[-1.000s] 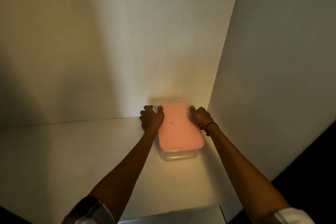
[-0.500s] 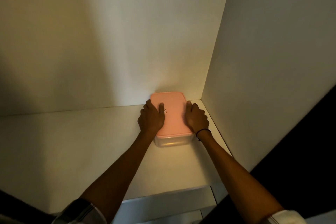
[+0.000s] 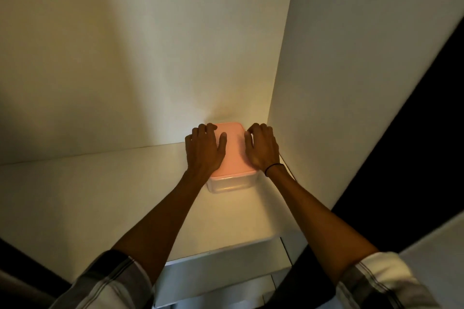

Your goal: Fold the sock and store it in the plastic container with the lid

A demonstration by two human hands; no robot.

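- We show the left hand (image 3: 204, 149) lying palm down on the pink lid (image 3: 232, 150), fingers curled over the lid's left and far edge, thumb stretched inward across the top.
- We show the right hand (image 3: 262, 148) likewise flat on the lid's right half, fingertips bent at the far edge, a dark band (image 3: 273, 166) round the wrist; neither hand closes round anything, both press from above.
- Against the view half a second ago, we note that both hands have slid farther along the lid towards the back wall (image 3: 150, 57), and the small mark on the lid, seen beside the left thumb then, is no longer seen.
- The plastic container (image 3: 231, 184) sits beneath the palms on the white shelf (image 3: 100, 195); its clear front wall shows just nearer than the wrists. We cannot tell whether the sock lies inside, since the wall is too glared to read.
- Beyond the fingertips the container's far end stands at, or just short of, the back wall; we cannot tell which.
- Outward of the right hand the side panel (image 3: 351, 83) stands near, with only a narrow strip of shelf between.
- Outward of the left hand the shelf runs open and bare.
- Behind the wrists, bare shelf extends to the front edge (image 3: 218, 249), which both forearms cross.
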